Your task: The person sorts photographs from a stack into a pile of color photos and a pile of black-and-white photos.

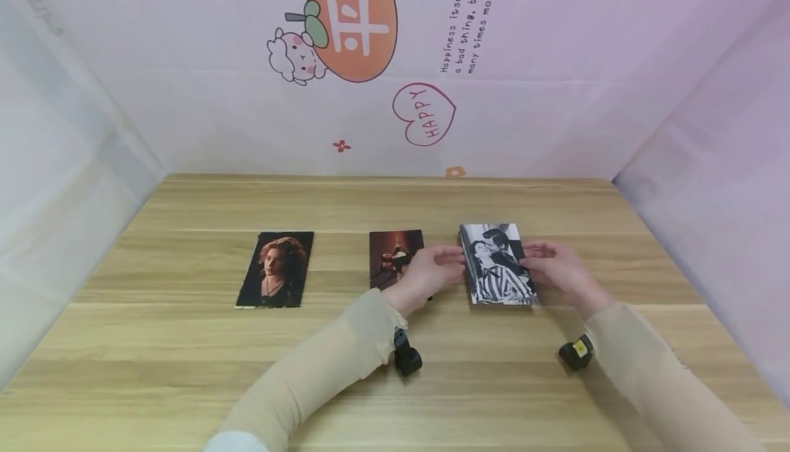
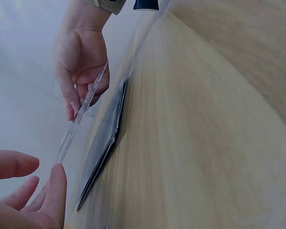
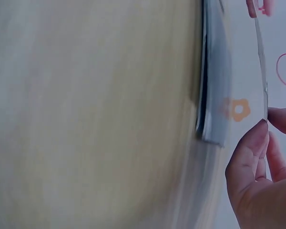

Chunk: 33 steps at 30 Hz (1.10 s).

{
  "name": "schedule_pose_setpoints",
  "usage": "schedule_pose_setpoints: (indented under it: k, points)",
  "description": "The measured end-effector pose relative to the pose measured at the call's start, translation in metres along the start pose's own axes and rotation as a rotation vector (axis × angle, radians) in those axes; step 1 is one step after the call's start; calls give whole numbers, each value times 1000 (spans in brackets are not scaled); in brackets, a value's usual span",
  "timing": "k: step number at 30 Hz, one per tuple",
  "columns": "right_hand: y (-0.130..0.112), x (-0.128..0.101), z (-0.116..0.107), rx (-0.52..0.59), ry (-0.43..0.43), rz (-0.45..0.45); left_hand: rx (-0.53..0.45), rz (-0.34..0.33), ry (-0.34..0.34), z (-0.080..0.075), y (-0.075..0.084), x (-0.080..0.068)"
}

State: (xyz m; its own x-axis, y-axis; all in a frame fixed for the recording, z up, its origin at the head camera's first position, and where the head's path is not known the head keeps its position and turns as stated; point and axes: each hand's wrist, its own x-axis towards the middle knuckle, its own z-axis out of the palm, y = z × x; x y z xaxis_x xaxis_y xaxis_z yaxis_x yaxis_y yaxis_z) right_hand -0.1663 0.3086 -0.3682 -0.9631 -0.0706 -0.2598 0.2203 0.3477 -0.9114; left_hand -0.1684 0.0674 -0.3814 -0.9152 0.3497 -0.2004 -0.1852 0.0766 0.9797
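A black-and-white photo card (image 1: pixel 498 274) of a couple is held between both hands on the right side of the table. My left hand (image 1: pixel 430 274) has its fingertips at the card's left edge. My right hand (image 1: pixel 561 270) pinches the opposite edge between thumb and fingers. Seen edge-on in the left wrist view, the card (image 2: pixel 81 114) looks thin and shiny, raised above a dark, flat stack (image 2: pixel 104 150) on the table. In the right wrist view, the stack (image 3: pixel 212 86) lies apart from the raised card (image 3: pixel 262 62). The held card mostly hides that stack from the head camera.
A dark portrait photo card (image 1: pixel 274 270) lies at the left of the wooden table (image 1: pixel 185 370). Between it and the hands is a reddish photo card (image 1: pixel 385 253), partly covered by my left hand. Printed white cloth (image 1: pixel 216 109) stands behind and at the sides.
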Motion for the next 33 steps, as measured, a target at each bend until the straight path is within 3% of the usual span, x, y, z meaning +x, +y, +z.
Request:
schedule_pose_setpoints:
  k: [9,19,33]
  points:
    - [8,7,-5,-58,15,38,56,8,-25,4,-5,6]
    - [8,17,-3,-283,51,21,24,-8,-12,10,-7,11]
    - [5,20,3,-308,66,59,9,-24,22,11,-10,13]
